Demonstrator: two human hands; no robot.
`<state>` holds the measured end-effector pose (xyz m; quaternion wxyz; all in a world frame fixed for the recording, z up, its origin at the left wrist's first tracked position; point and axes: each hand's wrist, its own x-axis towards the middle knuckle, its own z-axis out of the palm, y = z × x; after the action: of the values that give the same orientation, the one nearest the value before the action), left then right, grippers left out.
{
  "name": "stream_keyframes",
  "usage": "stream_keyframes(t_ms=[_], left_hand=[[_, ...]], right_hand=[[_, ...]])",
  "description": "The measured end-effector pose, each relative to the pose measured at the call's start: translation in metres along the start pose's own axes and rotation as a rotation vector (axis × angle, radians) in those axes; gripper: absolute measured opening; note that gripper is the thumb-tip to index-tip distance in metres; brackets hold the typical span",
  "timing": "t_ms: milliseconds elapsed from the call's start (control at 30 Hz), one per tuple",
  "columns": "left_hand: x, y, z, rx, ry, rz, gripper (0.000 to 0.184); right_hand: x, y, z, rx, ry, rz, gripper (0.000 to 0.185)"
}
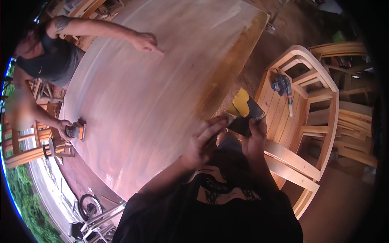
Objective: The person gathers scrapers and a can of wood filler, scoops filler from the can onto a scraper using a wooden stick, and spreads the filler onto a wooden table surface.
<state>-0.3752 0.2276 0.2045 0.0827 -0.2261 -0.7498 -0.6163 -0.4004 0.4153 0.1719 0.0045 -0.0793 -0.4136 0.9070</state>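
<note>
My right hand (255, 135) grips the near edge of a dark flat plate (256, 112), thumb on top. A bright yellow, putty-like patch (241, 102) covers the plate's far left part. Close beside it on the left, my left hand (206, 139) has its fingers drawn together at the plate's edge. A small pale, thin piece shows at those fingertips, too blurred to name. Both hands are above the near right edge of a big wooden tabletop (150, 89), which has a yellow-brown smeared band (227, 77) along its right side.
Across the tabletop, a co-worker (56, 56) points at its surface with one hand and holds an orange-and-black sander (76, 130) with the other. To the right stands a wooden bench (320, 77) with a dark power tool (281, 86) on its slats. Planks (352, 125) lie beyond.
</note>
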Motion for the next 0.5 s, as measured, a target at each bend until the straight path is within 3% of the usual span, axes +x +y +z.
stream_keyframes(t_ms=[100,133,200,333,433,500], left_hand=[[-0.004,0.0,0.005,0.181,-0.04,0.035,0.061],[-0.008,-0.011,0.01,0.198,-0.046,0.075,0.071],[-0.013,-0.022,0.017,0.123,-0.06,-0.034,0.07],[0.002,-0.041,0.019,0.292,-0.185,-0.115,0.066],[0.031,-0.048,0.019,0.196,-0.101,-0.282,0.064],[0.066,-0.05,0.019,0.183,-0.007,-0.165,0.064]], right_hand=[[-0.007,0.0,0.001,-0.027,-0.008,-0.008,0.037],[-0.01,-0.001,-0.004,-0.103,0.01,-0.02,0.037],[-0.014,-0.006,-0.014,-0.252,0.037,-0.05,0.036],[-0.001,-0.029,-0.011,-0.051,0.053,0.002,0.039],[0.038,-0.038,-0.029,-0.053,0.004,-0.064,0.044],[0.077,-0.043,-0.042,-0.075,0.022,-0.031,0.043]])
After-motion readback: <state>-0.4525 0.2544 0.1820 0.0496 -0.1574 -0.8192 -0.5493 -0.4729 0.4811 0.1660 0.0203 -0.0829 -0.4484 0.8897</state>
